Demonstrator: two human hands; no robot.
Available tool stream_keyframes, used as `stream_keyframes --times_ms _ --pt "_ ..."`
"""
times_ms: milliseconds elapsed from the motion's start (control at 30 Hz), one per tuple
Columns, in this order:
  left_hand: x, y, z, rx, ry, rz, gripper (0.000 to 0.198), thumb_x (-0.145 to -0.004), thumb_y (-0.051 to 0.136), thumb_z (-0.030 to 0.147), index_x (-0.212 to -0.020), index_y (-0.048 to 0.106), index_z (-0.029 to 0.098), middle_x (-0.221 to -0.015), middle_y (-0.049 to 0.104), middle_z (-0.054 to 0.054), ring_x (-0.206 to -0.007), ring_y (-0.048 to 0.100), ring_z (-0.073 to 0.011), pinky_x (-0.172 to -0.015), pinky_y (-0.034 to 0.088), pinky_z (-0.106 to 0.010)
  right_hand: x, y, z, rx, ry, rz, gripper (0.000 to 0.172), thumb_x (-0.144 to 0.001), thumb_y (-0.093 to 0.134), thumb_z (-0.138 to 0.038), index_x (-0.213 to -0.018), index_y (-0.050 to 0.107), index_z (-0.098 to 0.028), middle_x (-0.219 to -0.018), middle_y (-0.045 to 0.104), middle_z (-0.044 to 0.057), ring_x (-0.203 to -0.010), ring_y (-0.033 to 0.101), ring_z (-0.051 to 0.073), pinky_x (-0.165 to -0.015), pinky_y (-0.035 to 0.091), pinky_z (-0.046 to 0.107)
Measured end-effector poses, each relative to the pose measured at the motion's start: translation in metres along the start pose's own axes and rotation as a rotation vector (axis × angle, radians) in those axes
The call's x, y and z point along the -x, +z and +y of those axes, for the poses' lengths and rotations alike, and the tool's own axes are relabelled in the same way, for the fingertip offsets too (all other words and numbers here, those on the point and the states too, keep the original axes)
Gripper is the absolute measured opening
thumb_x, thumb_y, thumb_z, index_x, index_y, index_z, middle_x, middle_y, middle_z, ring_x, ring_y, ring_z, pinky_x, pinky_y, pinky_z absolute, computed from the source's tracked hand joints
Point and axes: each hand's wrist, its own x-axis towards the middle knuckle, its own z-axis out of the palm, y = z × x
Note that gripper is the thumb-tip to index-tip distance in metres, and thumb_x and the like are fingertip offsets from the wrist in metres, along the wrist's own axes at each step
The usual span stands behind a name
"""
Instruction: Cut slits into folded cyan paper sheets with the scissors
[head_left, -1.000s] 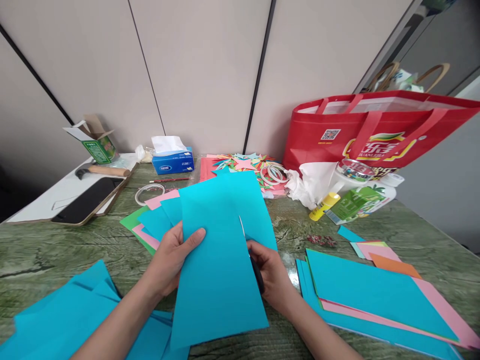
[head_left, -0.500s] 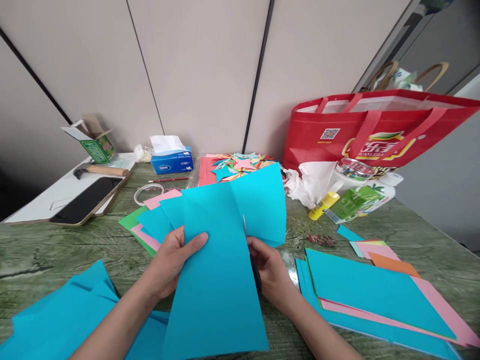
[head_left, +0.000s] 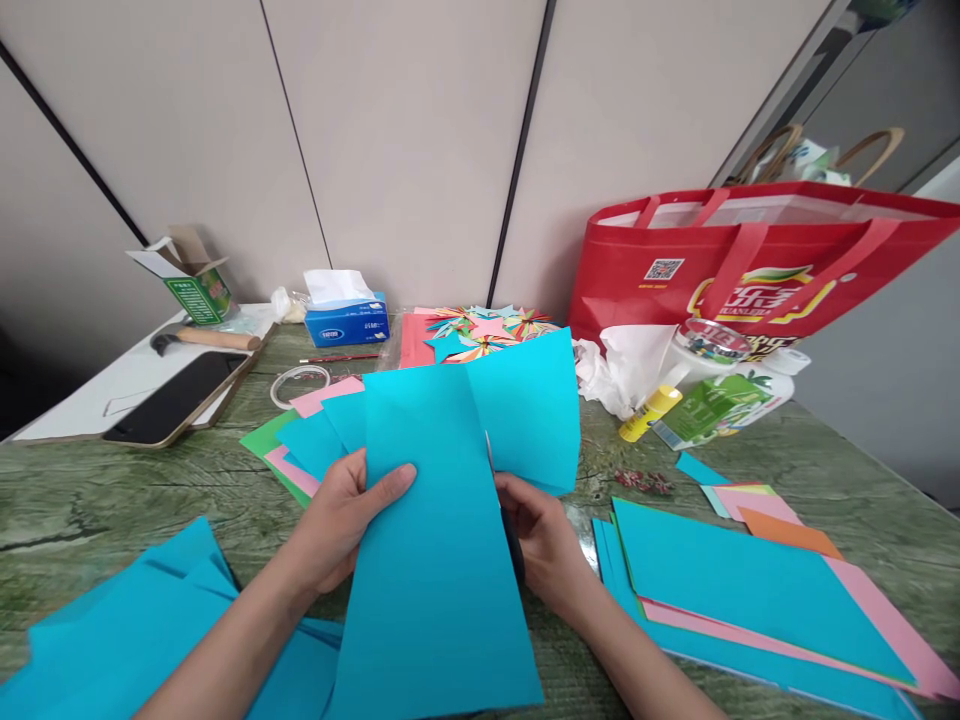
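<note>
My left hand [head_left: 349,520] pinches the left edge of a blue paper sheet [head_left: 435,590], thumb on top and fingers beneath. The sheet is partly cut from its far edge, and the right-hand part [head_left: 529,415] flares away to the right. At that cut my right hand [head_left: 544,535] is closed around the dark handles of scissors [head_left: 513,545]. A sliver of blade shows in the slit; most of the scissors is hidden by paper and fingers. Beyond my left hand lies a fan of blue, pink and green paper [head_left: 319,440].
Blue sheets [head_left: 127,630] lie at front left, a coloured paper stack [head_left: 750,590] at right. Behind are a tape roll [head_left: 300,385], phone [head_left: 180,395], hammer [head_left: 217,338], tissue box [head_left: 346,322], paper-star craft [head_left: 487,328], glue stick [head_left: 651,413] and red bag [head_left: 630,270].
The cut-away right part of the sheet has swung slightly outward to the right. Both hands keep nearly the same place and grip; the view has shifted a little.
</note>
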Motion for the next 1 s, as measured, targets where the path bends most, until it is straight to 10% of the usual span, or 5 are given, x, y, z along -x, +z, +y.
stream_keyframes --times_ms 1000 --pt "0.001 -0.007 -0.002 -0.030 0.090 0.037 0.039 -0.063 0.068 0.030 -0.100 0.060 0.021 -0.103 0.067 -0.008 -0.090 0.061 -0.0312 -0.073 0.053 -0.042 0.001 0.004 -0.002 0.017 0.043 -0.002 0.020 -0.070 0.064 -0.033 -0.086 0.061 -0.020 -0.085 0.068 0.004 -0.078 0.062 0.020 -0.068 0.049 0.028"
